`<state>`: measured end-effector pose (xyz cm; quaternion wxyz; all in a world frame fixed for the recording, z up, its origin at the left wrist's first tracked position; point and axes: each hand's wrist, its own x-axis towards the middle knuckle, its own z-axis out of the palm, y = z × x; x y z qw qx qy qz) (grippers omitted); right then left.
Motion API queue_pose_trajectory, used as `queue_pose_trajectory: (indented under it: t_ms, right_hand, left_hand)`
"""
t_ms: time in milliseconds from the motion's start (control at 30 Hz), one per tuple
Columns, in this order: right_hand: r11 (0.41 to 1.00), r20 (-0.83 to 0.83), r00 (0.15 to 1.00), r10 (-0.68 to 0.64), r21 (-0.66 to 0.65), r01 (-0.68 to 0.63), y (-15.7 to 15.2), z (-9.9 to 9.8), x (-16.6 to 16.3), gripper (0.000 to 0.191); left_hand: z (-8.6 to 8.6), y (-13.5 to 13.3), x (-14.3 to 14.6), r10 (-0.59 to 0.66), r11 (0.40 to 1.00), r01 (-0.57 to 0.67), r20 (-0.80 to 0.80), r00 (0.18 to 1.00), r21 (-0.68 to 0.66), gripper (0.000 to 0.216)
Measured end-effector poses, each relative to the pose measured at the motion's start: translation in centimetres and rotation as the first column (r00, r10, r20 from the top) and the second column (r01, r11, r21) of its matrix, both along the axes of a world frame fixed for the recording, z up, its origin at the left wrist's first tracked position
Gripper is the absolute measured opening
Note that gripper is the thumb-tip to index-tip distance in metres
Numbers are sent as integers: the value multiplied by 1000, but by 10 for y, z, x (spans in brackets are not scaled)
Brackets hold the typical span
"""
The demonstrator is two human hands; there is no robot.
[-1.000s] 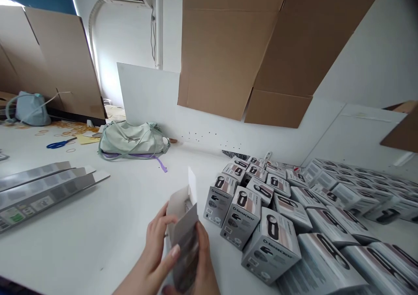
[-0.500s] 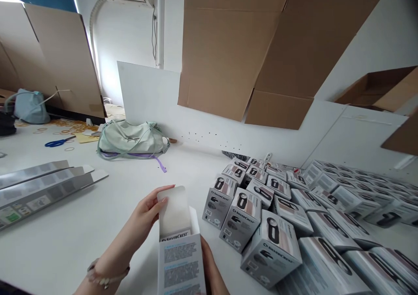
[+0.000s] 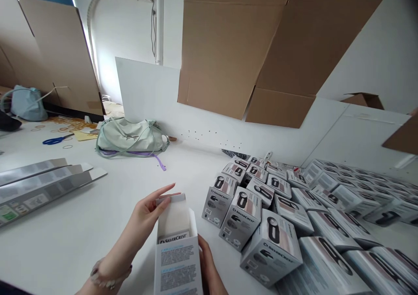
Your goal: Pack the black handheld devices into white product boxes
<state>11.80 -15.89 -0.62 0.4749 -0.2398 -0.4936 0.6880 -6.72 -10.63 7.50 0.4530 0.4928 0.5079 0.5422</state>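
Note:
A white carton with grey and blue print stands upright in front of me, its top open. My left hand pinches the raised top flap, thumb in front and fingers behind. The flap's upper edge is folded over. Against the right side of the carton, my right hand grips it; part of that hand is hidden behind the box. Just inside the opening shows a printed piece lettered SilverCrest. Closed SilverCrest boxes stand in rows to the right of my right hand.
Flattened cartons lie at the left. Farther back are a pale green bag, blue scissors and scattered rubber bands. More boxes fill the far right. Large cardboard sheets hang over the white back panel.
The flap's top edge has bent over under my left hand, whose index finger has straightened. The carton has shifted slightly left. A brown carton at the upper right has moved mostly out of sight.

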Motion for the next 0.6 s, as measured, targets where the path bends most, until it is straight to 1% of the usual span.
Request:
queue_pose_trajectory:
  t_ms: [67,167,233,267,333,400,433,500,600]
  right_hand:
    - [1000,5,1000,23,3,-23,0,1,1,113]
    - [999,3,999,34,24,-34,0,0,2,104]
    - [997,-14,1000,11,75,-10,0,0,2,105]
    - [994,-16,1000,-6,108,7,0,-1,2,108]
    - [986,4,999,-42,164,41,2,-3,2,113]
    - [980,32,997,-73,188,65,4,-6,1,114]
    - [979,40,996,-83,190,74,5,-8,1,115]
    - [979,43,994,-101,182,92,7,-14,0,114]
    - [977,38,988,-148,161,140,10,-23,0,106]
  left_hand:
    - [0,-1,2,6,1000,-5,57,998,-24,66]
    - [-5,-3,2,6,1000,-8,123,992,14,74]
    - [-15,-5,-1,-74,995,63,140,987,79,78]
    - [-21,-7,-3,-136,987,124,119,983,103,81]
    - [-34,-14,-6,-296,952,292,29,955,95,87]
    - [-42,-22,-7,-443,894,447,-69,894,46,90]
    - [-44,-25,-6,-490,868,495,-103,866,29,90]
    - [-44,-29,-4,-524,846,533,-157,837,15,89]
    - [-38,-28,0,-502,862,507,-199,842,-31,84]
